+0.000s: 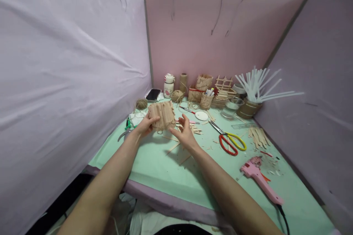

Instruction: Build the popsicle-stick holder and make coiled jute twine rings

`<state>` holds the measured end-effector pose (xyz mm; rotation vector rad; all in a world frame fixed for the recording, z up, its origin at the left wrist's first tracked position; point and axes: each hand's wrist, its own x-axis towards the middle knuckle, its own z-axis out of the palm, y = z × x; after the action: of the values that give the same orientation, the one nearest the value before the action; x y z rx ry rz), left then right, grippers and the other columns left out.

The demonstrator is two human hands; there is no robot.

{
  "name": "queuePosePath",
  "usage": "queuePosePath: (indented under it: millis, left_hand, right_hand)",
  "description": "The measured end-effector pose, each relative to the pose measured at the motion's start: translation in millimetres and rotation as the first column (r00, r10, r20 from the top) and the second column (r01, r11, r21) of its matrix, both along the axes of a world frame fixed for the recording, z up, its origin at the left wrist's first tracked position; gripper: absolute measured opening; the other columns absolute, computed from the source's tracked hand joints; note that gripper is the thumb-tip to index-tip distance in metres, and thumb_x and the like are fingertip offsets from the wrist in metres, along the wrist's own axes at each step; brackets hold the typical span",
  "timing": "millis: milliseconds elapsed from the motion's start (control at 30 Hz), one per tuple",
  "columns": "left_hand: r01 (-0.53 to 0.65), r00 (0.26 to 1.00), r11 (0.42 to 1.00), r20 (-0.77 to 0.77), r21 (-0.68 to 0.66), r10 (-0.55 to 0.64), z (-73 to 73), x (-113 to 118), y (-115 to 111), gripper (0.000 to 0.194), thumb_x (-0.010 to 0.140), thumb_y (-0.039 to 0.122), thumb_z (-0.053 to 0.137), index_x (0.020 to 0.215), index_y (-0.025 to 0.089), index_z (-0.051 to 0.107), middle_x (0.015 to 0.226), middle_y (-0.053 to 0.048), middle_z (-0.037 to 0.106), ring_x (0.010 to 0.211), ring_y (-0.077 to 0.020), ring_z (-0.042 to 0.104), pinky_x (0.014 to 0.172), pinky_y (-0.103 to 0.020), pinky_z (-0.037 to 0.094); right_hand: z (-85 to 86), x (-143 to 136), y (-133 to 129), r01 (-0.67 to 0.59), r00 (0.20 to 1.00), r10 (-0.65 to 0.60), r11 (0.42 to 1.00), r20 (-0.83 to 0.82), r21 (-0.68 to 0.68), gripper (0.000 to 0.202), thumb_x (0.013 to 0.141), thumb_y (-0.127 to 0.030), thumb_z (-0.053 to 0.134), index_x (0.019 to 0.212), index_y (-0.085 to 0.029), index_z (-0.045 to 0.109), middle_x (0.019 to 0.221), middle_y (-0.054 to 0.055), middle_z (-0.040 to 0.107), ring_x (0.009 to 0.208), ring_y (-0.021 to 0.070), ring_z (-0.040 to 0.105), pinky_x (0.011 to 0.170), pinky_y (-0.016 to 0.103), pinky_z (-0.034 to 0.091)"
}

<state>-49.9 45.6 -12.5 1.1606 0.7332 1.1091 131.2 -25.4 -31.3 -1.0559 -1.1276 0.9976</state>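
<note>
A small box-like piece made of flat wooden craft sticks [163,114] is raised above the table, its slatted side facing me. My left hand [145,126] grips it by the left edge, thumb lying across the front. My right hand [185,134] is at its lower right corner with fingers apart and curved; the thumb tip is at the corner, and whether it touches I cannot tell. Behind the right hand lie loose wooden sticks [196,130]. Scissors with red and yellow handles [228,141] rest to the right, blades partly apart.
A pink hot glue gun [260,180] with a black cord lies at the right front. Glue sticks fill a brown pot [249,109] near a clear water bowl [231,108]. Twine balls [177,96], a bottle [169,86] and a phone [153,95] are at the back. Pliers [124,134] lie left.
</note>
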Motion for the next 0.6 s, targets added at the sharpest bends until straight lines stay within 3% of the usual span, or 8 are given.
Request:
queuePosePath:
  millis: [133,267,400,600]
  left_hand:
    - [0.001,0.998,0.996,-0.058,0.094,0.004,-6.0,2.7,7.9,0.086,0.055,0.032,0.084,0.13,0.019,0.044,0.13,-0.015,0.057,0.119,-0.0306,0.054,0.099,-0.047,0.044]
    - [0.023,0.986,0.985,-0.165,0.171,0.005,-14.5,3.7,15.7,0.1,0.05,0.027,0.086,0.136,0.022,0.035,0.136,-0.015,0.05,0.124,-0.0303,0.05,0.103,-0.047,0.041]
    - [0.098,0.95,0.972,-0.31,0.215,-0.027,-21.4,4.7,20.6,0.1,0.051,0.028,0.085,0.136,0.023,0.034,0.138,-0.015,0.048,0.128,-0.0304,0.046,0.104,-0.044,0.039]
    - [0.107,0.92,0.959,-0.392,0.264,0.006,-19.8,1.4,20.7,0.105,0.053,0.029,0.084,0.142,0.02,0.027,0.144,-0.017,0.04,0.132,-0.0311,0.04,0.108,-0.045,0.034]
  right_hand:
    - [-3.3,19.9,-12.7,0.082,0.987,-0.083,0.997,0.139,0.016,0.057,0.065,-0.038,0.074,0.116,-0.024,0.054,0.124,0.009,0.052,0.118,0.0225,0.049,0.102,0.043,0.04]
    - [-9.1,34.5,-20.6,0.142,0.973,-0.141,0.99,0.181,0.007,0.033,0.067,-0.033,0.069,0.097,-0.023,0.062,0.112,0.006,0.056,0.102,0.0204,0.056,0.092,0.041,0.046]
    - [-14.4,36.7,-18.1,0.13,0.976,-0.127,0.991,0.178,-0.007,0.025,0.065,-0.03,0.067,0.089,-0.022,0.064,0.104,0.005,0.059,0.093,0.0199,0.058,0.085,0.04,0.049]
    - [-15.6,34.6,-17.4,0.106,0.978,-0.108,0.994,0.179,0.017,0.02,0.064,-0.03,0.066,0.083,-0.023,0.066,0.093,0.002,0.061,0.086,0.0179,0.058,0.09,0.04,0.047]
